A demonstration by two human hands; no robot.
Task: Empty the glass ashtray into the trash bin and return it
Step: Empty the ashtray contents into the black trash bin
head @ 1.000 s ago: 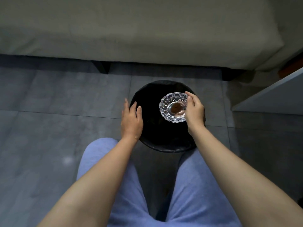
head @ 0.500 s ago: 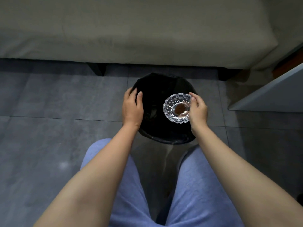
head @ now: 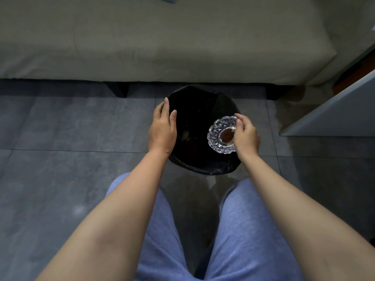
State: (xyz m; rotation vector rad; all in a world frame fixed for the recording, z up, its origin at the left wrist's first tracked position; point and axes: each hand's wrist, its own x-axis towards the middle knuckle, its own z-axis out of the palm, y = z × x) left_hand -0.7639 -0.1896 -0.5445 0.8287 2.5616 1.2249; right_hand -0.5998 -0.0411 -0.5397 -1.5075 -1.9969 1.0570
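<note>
Right hand [head: 246, 136] pinches the glass ashtray [head: 222, 134] by its right rim over the trash bin [head: 203, 167]; it looks heavy, hard, slippery and easy to break.

Dim, soft indoor light with a grey-green cast. The trash bin [head: 203, 102] interior reads as near-solid black; the glass ashtray [head: 220, 134] carries small bright glints. Wide-angle lens bows the bed [head: 162, 47] edge; forearms near the frame bottom look slightly soft.
</note>
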